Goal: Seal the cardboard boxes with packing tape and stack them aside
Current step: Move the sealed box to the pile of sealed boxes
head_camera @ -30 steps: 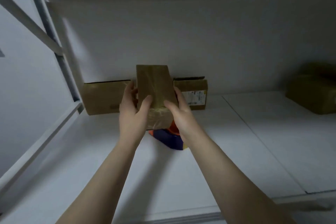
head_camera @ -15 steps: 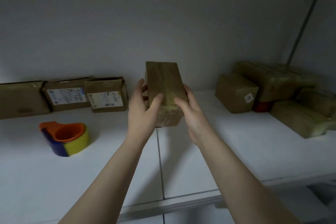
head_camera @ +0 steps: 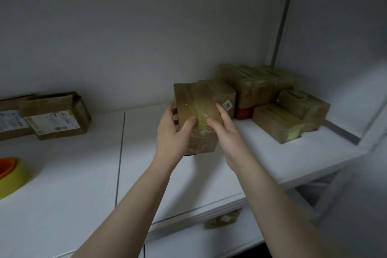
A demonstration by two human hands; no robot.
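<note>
Head view: left hand (head_camera: 174, 132) and right hand (head_camera: 227, 130) grip a taped cardboard box (head_camera: 195, 115) from opposite sides, thumbs on top, above the white shelf (head_camera: 209, 174). Stacked sealed boxes (head_camera: 272, 102) sit far right; tape dispenser (head_camera: 9, 176) near left.

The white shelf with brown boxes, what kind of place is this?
Probably a packing or storage room. On the white shelf, taped boxes are piled at the right, boxes with printed labels sit at the left, and a roll of packing tape lies at the left edge.
</note>
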